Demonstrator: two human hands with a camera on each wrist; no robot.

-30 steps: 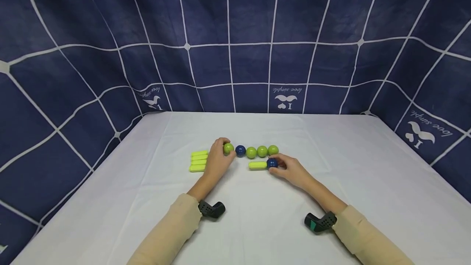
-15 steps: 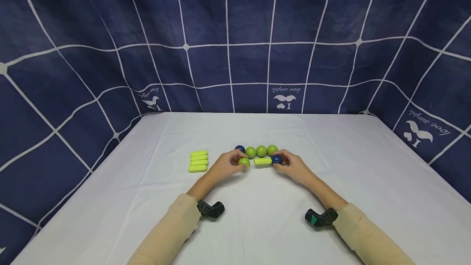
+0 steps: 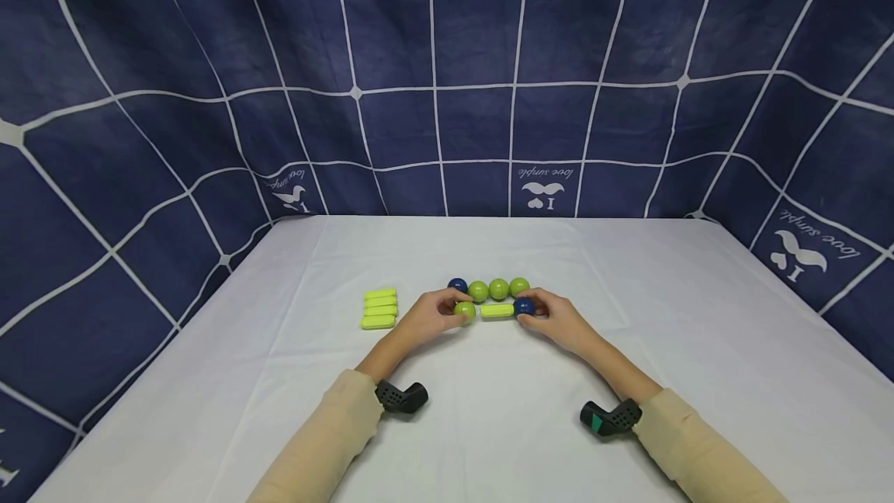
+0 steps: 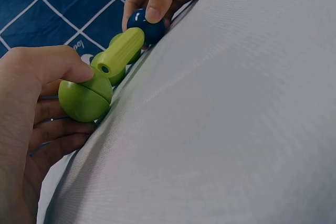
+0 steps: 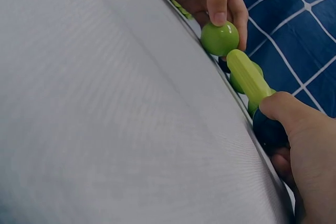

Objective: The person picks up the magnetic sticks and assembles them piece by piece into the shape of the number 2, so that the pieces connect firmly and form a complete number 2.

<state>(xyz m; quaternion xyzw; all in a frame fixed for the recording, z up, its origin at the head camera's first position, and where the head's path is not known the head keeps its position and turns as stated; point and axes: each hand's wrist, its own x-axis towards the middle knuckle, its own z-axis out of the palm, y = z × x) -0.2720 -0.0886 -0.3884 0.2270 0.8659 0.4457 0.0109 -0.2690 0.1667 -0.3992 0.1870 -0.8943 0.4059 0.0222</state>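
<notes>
My left hand [image 3: 431, 315] pinches a green ball [image 4: 85, 100] between thumb and fingers; a seam line runs around this ball. Opposite it, my right hand [image 3: 556, 317] grips a dark blue ball [image 3: 524, 307]. A yellow-green ribbed rod [image 3: 497, 311] sticks out of the blue ball toward the left, and the left wrist view shows a small hole in its free end. That end points at the green ball, with a narrow gap between them in the head view. My right thumb lies where rod and blue ball meet in the right wrist view.
Just behind the hands runs a row of balls: one dark blue ball [image 3: 457, 285] and three green balls [image 3: 499, 289]. Several yellow-green rods [image 3: 379, 309] lie stacked side by side left of my left hand. A white cloth covers the table [image 3: 489, 425]; a blue checked curtain [image 3: 475, 123] surrounds it.
My left hand has picked the green ball from the left end of the row and brought it right and nearer, up to the rod. My right hand has shifted slightly right with the blue ball and rod.
</notes>
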